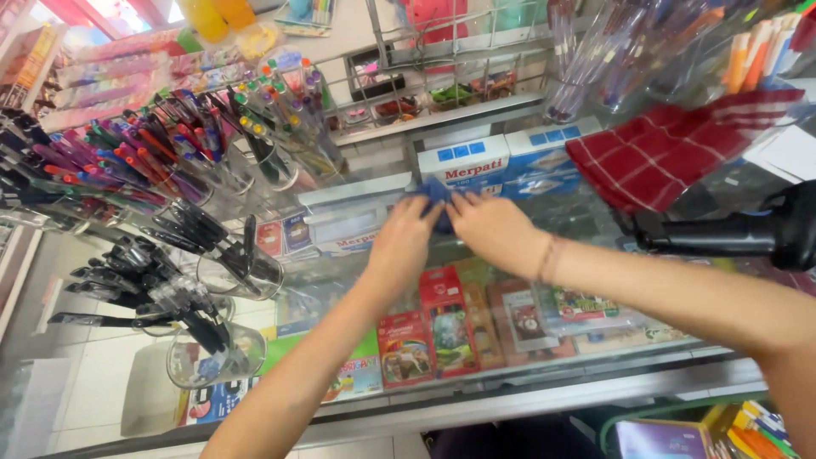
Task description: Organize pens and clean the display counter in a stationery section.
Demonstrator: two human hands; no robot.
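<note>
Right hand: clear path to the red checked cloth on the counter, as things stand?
Probably yes. The right hand is on the blue cloth, and the red checked cloth lies farther to its right on the glass counter, with nothing standing between them.

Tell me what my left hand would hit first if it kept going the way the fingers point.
The left hand points up the glass counter. Beyond the blue cloth under its fingers, it would probably meet the white and blue boxes; depth is unclear.

Both forearms are bare, no sleeves showing anywhere up to the frame edge. The right hand (497, 231) wears a thin pale wristband (548, 259). The left hand (401, 246) carries nothing.
</note>
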